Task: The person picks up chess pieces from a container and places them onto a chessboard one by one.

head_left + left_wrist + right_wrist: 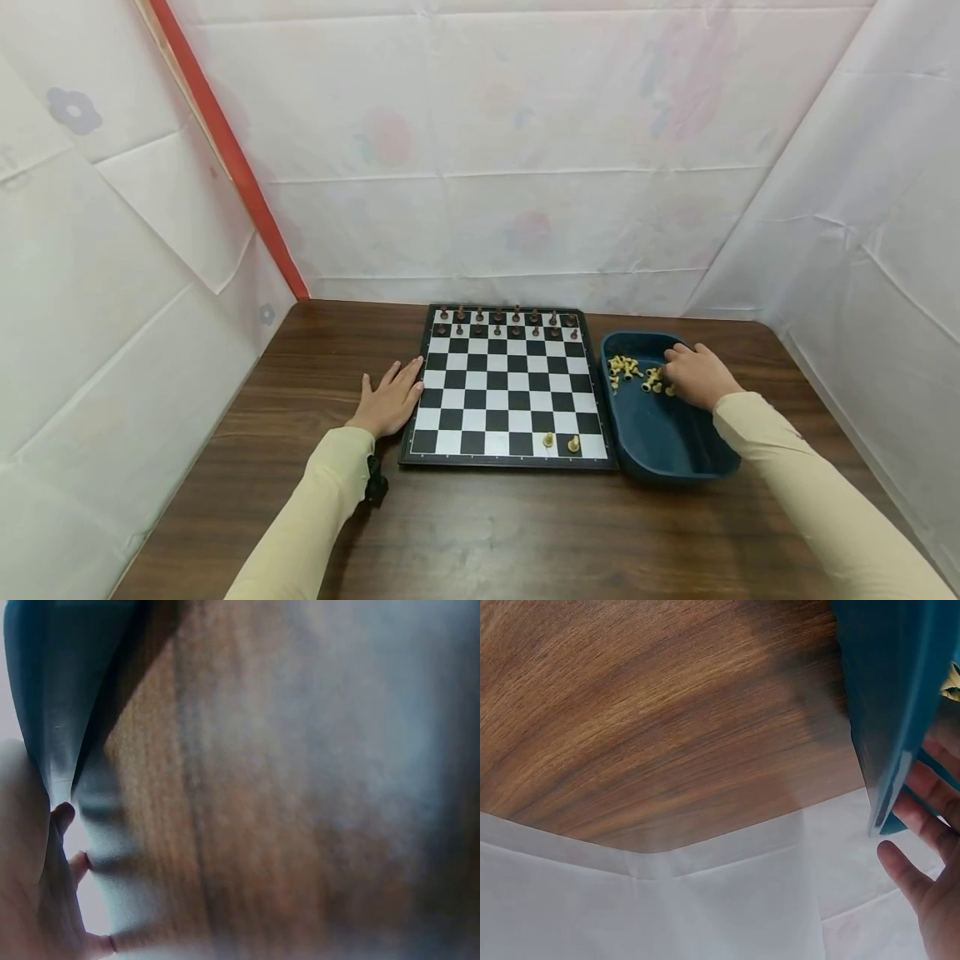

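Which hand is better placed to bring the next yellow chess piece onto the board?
Probably the right: the right hand is in the blue tray, beside the yellow chess pieces, whereas the left hand is at the chessboard's opposite edge.

Smooth plastic tray [667, 446] — glossy wood-grain table [487, 529] — creased, plasticky sheeting [480, 108].

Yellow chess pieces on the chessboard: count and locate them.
2 on the chessboard, nearest row: one yellow chess piece third square from the right, the other yellow chess piece second. None looks hidden.
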Tool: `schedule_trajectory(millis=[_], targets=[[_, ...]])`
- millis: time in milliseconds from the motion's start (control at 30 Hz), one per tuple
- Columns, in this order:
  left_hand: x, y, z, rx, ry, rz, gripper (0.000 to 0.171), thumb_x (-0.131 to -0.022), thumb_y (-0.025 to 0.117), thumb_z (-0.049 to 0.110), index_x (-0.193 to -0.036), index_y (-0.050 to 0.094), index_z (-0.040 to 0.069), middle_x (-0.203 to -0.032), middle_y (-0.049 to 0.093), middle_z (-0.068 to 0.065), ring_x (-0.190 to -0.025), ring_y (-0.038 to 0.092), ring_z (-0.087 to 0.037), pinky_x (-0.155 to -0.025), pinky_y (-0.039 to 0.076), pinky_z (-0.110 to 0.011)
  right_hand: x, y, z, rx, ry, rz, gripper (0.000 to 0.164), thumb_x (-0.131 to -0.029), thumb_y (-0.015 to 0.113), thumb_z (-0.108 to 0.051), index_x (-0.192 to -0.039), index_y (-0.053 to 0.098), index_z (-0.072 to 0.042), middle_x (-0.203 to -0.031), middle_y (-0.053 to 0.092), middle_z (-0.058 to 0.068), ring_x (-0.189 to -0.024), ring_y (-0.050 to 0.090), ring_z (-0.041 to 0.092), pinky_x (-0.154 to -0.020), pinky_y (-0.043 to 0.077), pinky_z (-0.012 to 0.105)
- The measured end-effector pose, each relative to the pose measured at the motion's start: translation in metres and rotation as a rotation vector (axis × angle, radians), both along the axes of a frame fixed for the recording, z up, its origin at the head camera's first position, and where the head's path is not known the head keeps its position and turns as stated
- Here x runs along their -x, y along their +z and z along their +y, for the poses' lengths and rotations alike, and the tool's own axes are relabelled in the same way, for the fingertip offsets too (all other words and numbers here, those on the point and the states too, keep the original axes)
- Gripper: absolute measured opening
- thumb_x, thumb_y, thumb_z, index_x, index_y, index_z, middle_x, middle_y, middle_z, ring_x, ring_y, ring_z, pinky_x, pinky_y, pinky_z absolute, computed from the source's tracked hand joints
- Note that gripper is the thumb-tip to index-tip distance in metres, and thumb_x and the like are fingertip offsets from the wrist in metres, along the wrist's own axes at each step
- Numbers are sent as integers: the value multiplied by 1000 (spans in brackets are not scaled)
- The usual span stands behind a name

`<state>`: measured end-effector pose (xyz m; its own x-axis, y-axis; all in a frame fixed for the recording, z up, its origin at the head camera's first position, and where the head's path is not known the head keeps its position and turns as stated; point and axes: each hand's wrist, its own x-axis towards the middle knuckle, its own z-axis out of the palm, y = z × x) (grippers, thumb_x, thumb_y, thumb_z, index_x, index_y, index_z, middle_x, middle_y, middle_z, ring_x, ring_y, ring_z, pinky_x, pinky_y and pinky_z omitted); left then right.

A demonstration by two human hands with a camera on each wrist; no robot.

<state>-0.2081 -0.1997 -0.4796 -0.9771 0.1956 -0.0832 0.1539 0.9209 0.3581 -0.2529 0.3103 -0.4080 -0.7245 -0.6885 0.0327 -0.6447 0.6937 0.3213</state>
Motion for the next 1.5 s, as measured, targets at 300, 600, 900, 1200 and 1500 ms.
schedule_trajectory(millis=[300, 600, 900, 1200, 1500], targets=[[-2, -2, 2, -4, 3, -9, 55, -105, 24, 38, -155, 14, 17, -157, 22, -7, -143, 13, -32, -103, -5, -70, -5, 7, 3, 35, 21, -8, 8, -77, 77, -8, -84, 76, -9, -71, 51, 2, -70, 47, 22, -57, 38, 38], [1, 0, 0, -13, 9, 7, 56, -105, 26, 38, -155, 15, 16, -156, 23, -8, -143, 14, -34, -103, -6, -70, -11, 14, -5, 27, 70, 40, 6, -78, 76, -9, -74, 73, -10, -70, 45, 2, -66, 40, 20, -56, 27, 34], [1, -3, -1, -17, 10, 9, 56, -105, 26, 38, -155, 15, 16, -156, 24, -8, -143, 14, -34, -103, -6, -70, -18, 22, -22, 24, 180, 101, 10, -73, 82, -10, -73, 72, -10, -71, 50, 3, -67, 44, 20, -56, 32, 33], [2, -2, 0, -27, 11, 15, 55, -105, 26, 37, -155, 16, 16, -156, 25, -8, -143, 14, -34, -103, -6, -70, -24, 30, -40, -5, 234, 136, 13, -71, 84, -15, -76, 72, -10, -72, 51, 2, -69, 47, 20, -58, 37, 33], [1, -4, 0, -40, 12, 23, 55, -105, 26, 37, -155, 16, 16, -155, 26, -9, -143, 14, -35, -103, -6, -70, -27, 32, -52, -14, 260, 132, 15, -71, 85, -16, -77, 73, -9, -76, 56, 3, -71, 50, 19, -59, 41, 32]])
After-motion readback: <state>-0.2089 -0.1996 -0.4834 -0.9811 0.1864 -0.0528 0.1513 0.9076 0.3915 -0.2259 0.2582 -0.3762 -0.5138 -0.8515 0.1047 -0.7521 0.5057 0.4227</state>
